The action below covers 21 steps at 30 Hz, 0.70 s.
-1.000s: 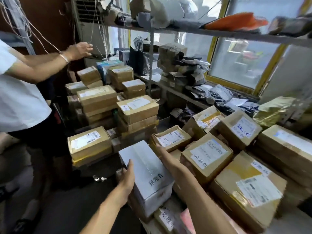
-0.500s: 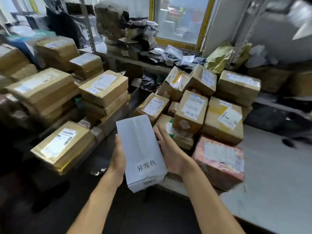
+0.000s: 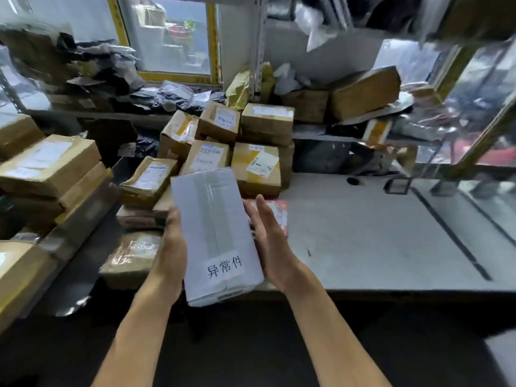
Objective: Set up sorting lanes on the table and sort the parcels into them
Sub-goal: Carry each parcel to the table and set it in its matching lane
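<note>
One white box (image 3: pixel 216 236), two hands, one grey table (image 3: pixel 377 233).

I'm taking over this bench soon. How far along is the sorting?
Done: dark lane lines already mark the grey table, though no parcel lies in the marked part. In hand: the left hand and right hand hold a white box labelled 异常件 between them, off the table. Left: the brown parcels stacked at the table's far left corner are unsorted.
</note>
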Motion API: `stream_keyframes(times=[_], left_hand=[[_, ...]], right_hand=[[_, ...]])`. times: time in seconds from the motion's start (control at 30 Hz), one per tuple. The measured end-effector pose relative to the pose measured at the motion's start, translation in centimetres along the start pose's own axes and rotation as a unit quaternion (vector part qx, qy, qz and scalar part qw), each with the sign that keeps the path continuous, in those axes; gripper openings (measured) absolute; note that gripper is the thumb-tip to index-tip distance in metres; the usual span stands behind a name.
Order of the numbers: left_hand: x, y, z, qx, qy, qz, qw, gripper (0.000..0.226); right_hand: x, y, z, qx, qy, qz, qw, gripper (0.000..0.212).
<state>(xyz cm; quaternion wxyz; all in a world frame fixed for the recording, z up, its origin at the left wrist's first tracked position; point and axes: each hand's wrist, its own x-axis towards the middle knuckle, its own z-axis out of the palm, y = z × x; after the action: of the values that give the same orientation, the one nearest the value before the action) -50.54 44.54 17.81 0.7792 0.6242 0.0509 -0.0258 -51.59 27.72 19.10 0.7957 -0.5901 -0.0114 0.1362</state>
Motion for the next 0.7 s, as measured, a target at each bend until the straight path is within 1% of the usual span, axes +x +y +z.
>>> stream_keyframes(times=[0.03, 0.07, 0.1, 0.13, 0.17, 0.23, 0.37, 0.47, 0.53, 0.63, 0.7], left_hand=[[-0.6, -0.6, 2.5, 0.000, -0.019, -0.013, 1.000, 0.064], [-1.1, -1.5, 4.9, -0.004, -0.035, -0.026, 0.999, 0.066], [-1.7, -2.4, 7.4, -0.003, -0.048, -0.033, 0.998, 0.064], [-2.4, -3.2, 9.9, -0.005, -0.056, -0.035, 0.998, 0.060], [-2.8, -4.0, 12.0, -0.007, -0.062, -0.042, 0.997, 0.058], [-4.1, -5.5, 16.8, -0.009, -0.085, -0.072, 0.994, 0.062], [-5.4, -8.2, 25.1, 0.017, -0.134, -0.120, 0.984, 0.063], [-6.0, -9.5, 31.7, 0.049, -0.212, -0.155, 0.964, 0.060], [-6.0, -10.3, 35.5, 0.070, -0.248, -0.173, 0.951, 0.062], [-5.8, -12.0, 41.3, 0.076, -0.313, -0.177, 0.930, 0.065], [-5.6, -13.0, 45.1, 0.092, -0.348, -0.172, 0.917, 0.066]], right_hand=[[-1.5, -0.3, -2.0, 0.003, 0.020, -0.013, 1.000, 0.070], [-3.0, -0.6, -3.9, -0.006, 0.039, -0.024, 0.999, 0.061], [-4.6, -0.9, -6.1, -0.006, 0.055, -0.029, 0.998, 0.054], [-6.2, -1.1, -8.2, -0.005, 0.073, -0.032, 0.997, 0.051], [-7.6, -1.2, -10.0, 0.003, 0.089, -0.028, 0.996, 0.050], [-10.9, -1.8, -14.0, 0.018, 0.127, -0.028, 0.991, 0.051], [-16.3, -3.1, -20.2, 0.055, 0.193, -0.056, 0.978, 0.055], [-19.4, -3.8, -25.1, 0.071, 0.278, -0.080, 0.955, 0.059], [-21.1, -4.5, -27.4, 0.074, 0.319, -0.091, 0.940, 0.056], [-23.4, -6.1, -30.9, 0.102, 0.344, -0.110, 0.927, 0.054], [-24.4, -6.7, -33.6, 0.114, 0.374, -0.094, 0.916, 0.056]])
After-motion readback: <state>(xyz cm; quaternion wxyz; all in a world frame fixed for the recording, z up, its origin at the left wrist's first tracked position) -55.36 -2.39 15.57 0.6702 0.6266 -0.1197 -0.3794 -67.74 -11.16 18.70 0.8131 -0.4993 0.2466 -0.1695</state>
